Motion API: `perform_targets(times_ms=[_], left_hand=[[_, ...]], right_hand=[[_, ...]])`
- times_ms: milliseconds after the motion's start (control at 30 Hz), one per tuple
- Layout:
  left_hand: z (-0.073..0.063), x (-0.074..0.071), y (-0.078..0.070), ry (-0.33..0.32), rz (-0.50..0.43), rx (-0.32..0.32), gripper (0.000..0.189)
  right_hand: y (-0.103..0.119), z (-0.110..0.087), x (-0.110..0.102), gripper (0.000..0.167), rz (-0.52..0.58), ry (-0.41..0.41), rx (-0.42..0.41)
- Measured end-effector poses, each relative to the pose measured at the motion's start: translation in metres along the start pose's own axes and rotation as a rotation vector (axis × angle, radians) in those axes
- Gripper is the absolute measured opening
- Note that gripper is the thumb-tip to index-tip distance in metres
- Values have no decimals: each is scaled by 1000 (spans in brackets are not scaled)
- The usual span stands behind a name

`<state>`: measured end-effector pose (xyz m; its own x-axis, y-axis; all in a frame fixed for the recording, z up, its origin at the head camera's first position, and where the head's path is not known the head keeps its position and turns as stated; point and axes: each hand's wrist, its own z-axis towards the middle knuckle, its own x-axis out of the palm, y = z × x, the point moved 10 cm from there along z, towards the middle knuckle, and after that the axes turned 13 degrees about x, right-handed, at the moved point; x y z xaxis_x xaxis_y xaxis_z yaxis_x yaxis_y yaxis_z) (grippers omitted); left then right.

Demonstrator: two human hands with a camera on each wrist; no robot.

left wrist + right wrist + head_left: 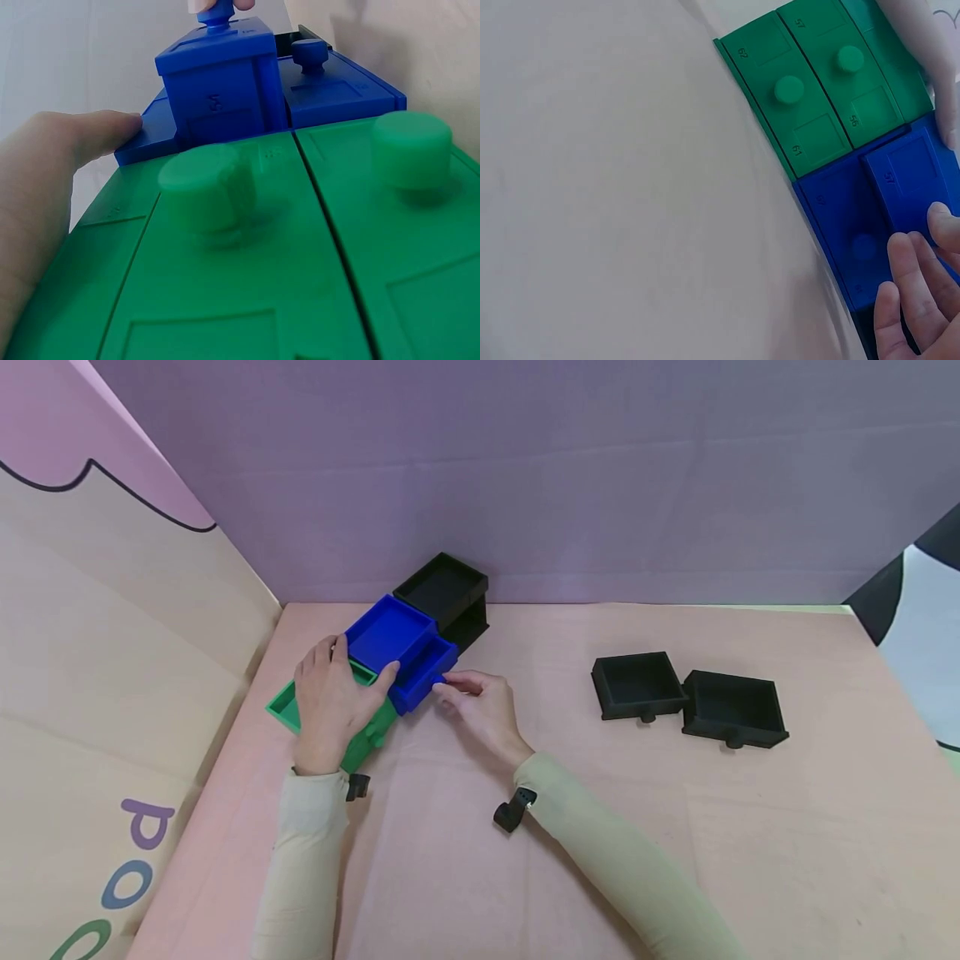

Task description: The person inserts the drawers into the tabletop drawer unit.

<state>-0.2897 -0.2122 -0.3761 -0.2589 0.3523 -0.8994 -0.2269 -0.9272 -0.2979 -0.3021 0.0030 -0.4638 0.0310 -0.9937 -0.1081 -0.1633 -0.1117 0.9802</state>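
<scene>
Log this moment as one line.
left hand: thumb on blue cabinet | right hand: pinching drawer knob | blue drawer: partly out | green cabinet: closed, beside blue cabinet

a purple backdrop (570,485) borders a pink tabletop (442,868) beside a lettered cream panel (97,668)

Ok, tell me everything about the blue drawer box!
The blue drawer box looks plastic, with a rimmed top and two stacked, round-knobbed drawers. The upper drawer is partly out, the right hand pinching its knob; the lower drawer is shut. It stands between the green unit and black unit, the left thumb touching it.
</scene>
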Motion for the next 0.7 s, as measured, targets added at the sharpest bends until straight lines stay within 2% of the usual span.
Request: perform_targets(times_ms=[700], left_hand=[[-1,-1,-1,-3,3,-4,92]], right_hand=[[0,9,11,26,2,-3,29]])
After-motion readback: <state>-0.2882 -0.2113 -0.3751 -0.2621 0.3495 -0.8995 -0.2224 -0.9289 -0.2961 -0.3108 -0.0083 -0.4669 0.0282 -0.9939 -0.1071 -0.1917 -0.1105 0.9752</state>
